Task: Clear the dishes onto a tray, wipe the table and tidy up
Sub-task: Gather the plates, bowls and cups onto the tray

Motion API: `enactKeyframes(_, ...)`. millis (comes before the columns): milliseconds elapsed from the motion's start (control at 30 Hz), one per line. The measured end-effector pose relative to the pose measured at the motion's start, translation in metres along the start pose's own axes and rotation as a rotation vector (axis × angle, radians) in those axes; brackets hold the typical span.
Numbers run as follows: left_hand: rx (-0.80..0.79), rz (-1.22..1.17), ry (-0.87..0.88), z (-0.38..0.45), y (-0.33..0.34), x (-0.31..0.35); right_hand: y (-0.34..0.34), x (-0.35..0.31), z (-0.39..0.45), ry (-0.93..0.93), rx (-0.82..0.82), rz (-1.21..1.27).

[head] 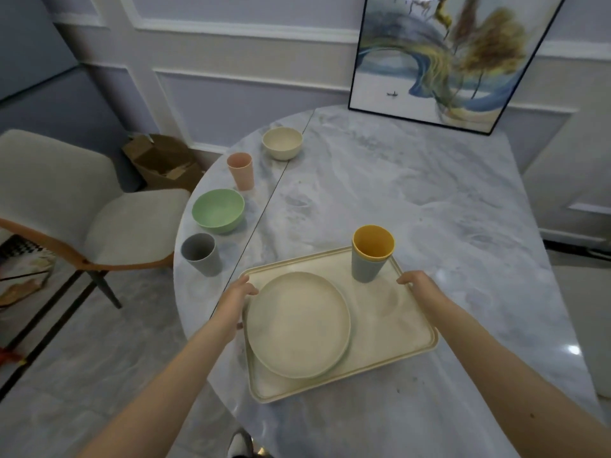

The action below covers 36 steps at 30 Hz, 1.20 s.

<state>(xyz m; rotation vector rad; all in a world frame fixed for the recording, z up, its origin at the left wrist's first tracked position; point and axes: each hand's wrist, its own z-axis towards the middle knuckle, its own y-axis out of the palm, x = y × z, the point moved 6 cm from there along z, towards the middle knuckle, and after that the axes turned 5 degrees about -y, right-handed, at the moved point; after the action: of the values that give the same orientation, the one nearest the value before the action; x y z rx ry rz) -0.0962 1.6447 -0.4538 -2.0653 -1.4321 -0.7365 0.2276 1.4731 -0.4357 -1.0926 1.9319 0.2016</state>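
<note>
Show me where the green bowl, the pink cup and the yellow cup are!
green bowl [218,209]: head view, inside of the bowl.
pink cup [241,173]: head view, outer wall.
yellow cup [373,242]: head view, inner wall, nested in a grey cup.

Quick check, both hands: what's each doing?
Left hand: grips the tray's left edge.
Right hand: grips the tray's right edge.

A round marble table [413,200] with grey veining stands against a pale blue-grey panelled wall [231,94] trimmed in white moulding. A black-framed painting [453,57] — blue swirls, golden trees — leans on the wall at the table's far edge. To the left, a cream upholstered chair [76,209] with an orange-brown shell, an open cardboard box [165,163] behind it. The glossy marble-tile floor [99,358] reflects light.
</note>
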Motion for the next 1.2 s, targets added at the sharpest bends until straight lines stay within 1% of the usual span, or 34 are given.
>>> enactKeyframes(133, -0.044, 0.041, -0.007, 0.032, -0.016, 0.008, 0.024, 0.018, -0.002, 0.063, 0.072, 0.055)
enactKeyframes(367, -0.175, 0.214, 0.043, 0.084, -0.039, 0.023, 0.071, 0.067, -0.028, 0.174, 0.263, 0.177)
enactKeyframes(533, -0.218, 0.313, 0.065, 0.106, -0.045, 0.021, 0.094, 0.103, -0.046, 0.199, 0.318, 0.244)
enactKeyframes(633, -0.240, 0.341, 0.108, 0.114, -0.042, 0.020, 0.100, 0.113, -0.048, 0.193, 0.347, 0.217)
enactKeyframes(733, -0.224, 0.383, 0.142, 0.118, -0.037, 0.019, 0.103, 0.122, -0.047, 0.206, 0.384, 0.185)
enactKeyframes(900, -0.178, 0.437, 0.146, 0.128, -0.036, 0.010, 0.106, 0.129, -0.042, 0.169, 0.385, 0.116)
enactKeyframes(1033, -0.103, 0.509, 0.184, 0.119, -0.034, 0.005, 0.097, 0.131, -0.038, 0.171, 0.400, -0.001)
enactKeyframes(1133, -0.079, 0.541, 0.299, 0.106, -0.029, 0.022, 0.079, 0.127, -0.036, 0.148, 0.431, -0.060)
enactKeyframes(1200, -0.067, 0.461, 0.406, 0.091, -0.023, 0.040, 0.062, 0.115, -0.035, 0.083, 0.489, -0.001)
